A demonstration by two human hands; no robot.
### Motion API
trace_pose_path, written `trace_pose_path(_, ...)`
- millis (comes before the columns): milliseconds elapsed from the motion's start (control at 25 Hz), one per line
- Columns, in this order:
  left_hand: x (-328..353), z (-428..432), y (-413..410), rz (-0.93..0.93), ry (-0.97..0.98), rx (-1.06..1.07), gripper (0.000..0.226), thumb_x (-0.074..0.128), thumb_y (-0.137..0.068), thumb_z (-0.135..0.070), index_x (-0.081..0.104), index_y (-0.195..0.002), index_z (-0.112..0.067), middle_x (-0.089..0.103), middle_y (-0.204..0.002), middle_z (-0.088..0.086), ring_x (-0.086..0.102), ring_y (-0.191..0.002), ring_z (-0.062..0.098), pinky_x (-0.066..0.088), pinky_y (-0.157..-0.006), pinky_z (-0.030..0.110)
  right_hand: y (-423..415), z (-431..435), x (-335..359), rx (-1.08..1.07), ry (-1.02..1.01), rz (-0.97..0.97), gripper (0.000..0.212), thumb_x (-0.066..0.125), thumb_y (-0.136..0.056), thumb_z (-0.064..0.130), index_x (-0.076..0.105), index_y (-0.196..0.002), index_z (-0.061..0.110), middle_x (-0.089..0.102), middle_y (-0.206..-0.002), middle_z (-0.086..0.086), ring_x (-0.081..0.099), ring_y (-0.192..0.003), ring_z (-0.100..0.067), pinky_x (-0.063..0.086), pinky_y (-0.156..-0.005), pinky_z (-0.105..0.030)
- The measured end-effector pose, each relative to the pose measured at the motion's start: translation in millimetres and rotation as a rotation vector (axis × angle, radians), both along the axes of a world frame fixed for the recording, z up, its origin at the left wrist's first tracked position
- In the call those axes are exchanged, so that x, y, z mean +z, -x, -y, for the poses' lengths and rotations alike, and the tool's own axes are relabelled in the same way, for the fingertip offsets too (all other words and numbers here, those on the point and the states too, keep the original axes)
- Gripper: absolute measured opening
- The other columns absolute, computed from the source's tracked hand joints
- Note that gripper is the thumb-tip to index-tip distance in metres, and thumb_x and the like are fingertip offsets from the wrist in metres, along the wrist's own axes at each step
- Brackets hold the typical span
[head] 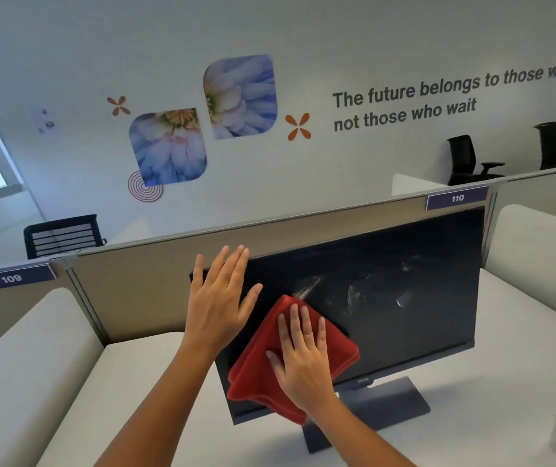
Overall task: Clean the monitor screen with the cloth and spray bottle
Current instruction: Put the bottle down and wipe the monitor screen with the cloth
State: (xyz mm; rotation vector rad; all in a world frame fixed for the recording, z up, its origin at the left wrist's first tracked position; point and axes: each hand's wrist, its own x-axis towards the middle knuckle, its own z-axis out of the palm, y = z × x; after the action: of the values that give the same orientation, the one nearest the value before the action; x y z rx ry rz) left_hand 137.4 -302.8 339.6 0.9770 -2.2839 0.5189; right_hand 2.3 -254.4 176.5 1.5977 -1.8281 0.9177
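Two bare forearms come up from the bottom edge, nearest the cam. Right hand (pixel 303 358) lies flat, fingers spread, palm pressing a red cloth (pixel 270 365) vs the lower-left part of the monitor screen (pixel 388 298); not clenched, just pressing the cloth on the glass. Left hand (pixel 219 305) is released, fingers straight, grasping nothing, resting at the monitor's upper-left corner w/ fingertips at the top edge.

Surface: white desk (pixel 522 348), monitor stands on it on a flat grey base (pixel 388 399). Beige partition (pixel 142 291) runs right behind the monitor, w/ 2 number tags: 109 (pixel 11 278) at left, 110 (pixel 457 198) at right. Room beyond is an office w/ a white wall, 2 blue flower prints (pixel 202 129) and lettering (pixel 421 102) reading "The future belongs to those who..." / "not those who wait".

Monitor: 1, long axis horizontal, screen faces the person, tilted in view so the right end sits higher. Screen is dark w/ whitish streaks and smears (pixel 354 291) mid-panel, right of the cloth. Cloth: 1, folded. Office chairs: 3 seen, 1 at left (pixel 62 235), 2 at far right (pixel 465 160).
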Motion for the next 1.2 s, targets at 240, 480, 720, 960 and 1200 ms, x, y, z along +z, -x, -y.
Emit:
trace_pose_path(240,-2,7,-3,-0.046,0.025,-0.053,0.054,0.028,-0.095,-0.045,0.04,-0.138,-0.014,0.047,-0.141,0.003,0.034,-0.135,0.02,0.007,-0.115,0.043,35,8,21,-0.065,0.107,0.099,0.067,0.024,-0.099,0.049,0.004,-0.151,0.012,0.0,-0.16,-0.007,0.009,-0.147,-0.028,0.0,-0.118,-0.053)
trace_pose_path(480,-3,13,-4,-0.087,0.004,-0.097,0.054,0.023,-0.096,-0.046,0.035,-0.141,-0.018,0.04,-0.146,0.0,0.021,-0.14,0.015,-0.003,-0.116,0.041,96,18,44,-0.308,0.213,0.495,0.072,0.034,-0.099,0.04,-0.001,-0.149,0.001,0.001,-0.157,-0.021,-0.004,-0.146,-0.031,-0.004,-0.119,-0.046)
trace_pose_path(720,-10,10,-5,-0.072,0.014,-0.072,0.058,0.02,-0.097,-0.048,0.032,-0.142,-0.013,0.037,-0.148,0.002,0.019,-0.141,0.017,-0.002,-0.117,0.042,28,44,46,-0.207,0.067,0.413,0.081,0.052,-0.091,0.046,0.023,-0.143,-0.009,0.021,-0.147,-0.038,0.013,-0.14,-0.047,0.006,-0.118,-0.052)
trace_pose_path(960,-16,8,-4,-0.013,0.038,-0.04,0.066,0.016,-0.096,-0.054,0.019,-0.146,-0.011,0.02,-0.154,0.006,0.008,-0.144,0.022,0.0,-0.117,0.045,-63,31,7,0.244,-0.111,-0.298,0.06,0.038,-0.095,0.054,0.044,-0.138,0.013,0.044,-0.146,-0.008,0.019,-0.144,-0.026,-0.002,-0.12,-0.041)
trace_pose_path(1200,-26,3,-3,0.013,0.05,0.028,0.073,0.026,-0.092,-0.058,0.018,-0.146,-0.01,0.019,-0.155,0.007,0.011,-0.143,0.025,0.002,-0.115,0.054,-43,32,-3,0.136,-0.018,-0.463,0.058,0.037,-0.095,0.054,0.04,-0.141,0.018,0.038,-0.15,-0.002,0.014,-0.145,-0.023,-0.007,-0.12,-0.041)
